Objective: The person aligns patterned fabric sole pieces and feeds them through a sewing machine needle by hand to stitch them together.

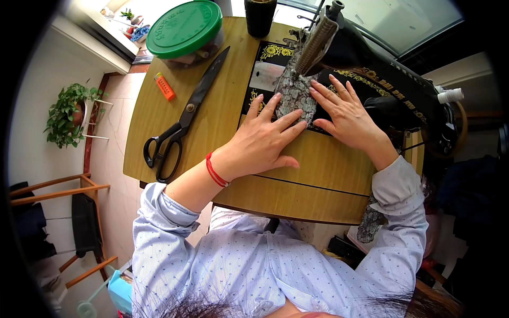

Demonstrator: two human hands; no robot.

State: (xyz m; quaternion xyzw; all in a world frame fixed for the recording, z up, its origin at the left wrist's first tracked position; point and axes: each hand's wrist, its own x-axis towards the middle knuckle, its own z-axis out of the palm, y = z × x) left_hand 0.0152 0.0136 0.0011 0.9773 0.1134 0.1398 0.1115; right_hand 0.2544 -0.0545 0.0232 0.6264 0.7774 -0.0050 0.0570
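Note:
A piece of grey patterned fabric (298, 96) lies on the bed of a black sewing machine (366, 58), under its needle end. My left hand (268, 133), with a red cord bracelet on the wrist, rests its spread fingertips on the fabric's left and near part. On the right, my right hand (342, 114) lies with fingers stretched out, its fingertips at the fabric's right edge. Neither hand grips anything. The needle and presser foot are hard to make out behind the machine's head.
Large black-handled scissors (190, 107) and an orange lighter (164, 86) lie on the wooden table (222, 127). A green-lidded tub (184, 29) and a dark glass (260, 17) stand at the back. Patterned cloth (370, 225) hangs off the right edge.

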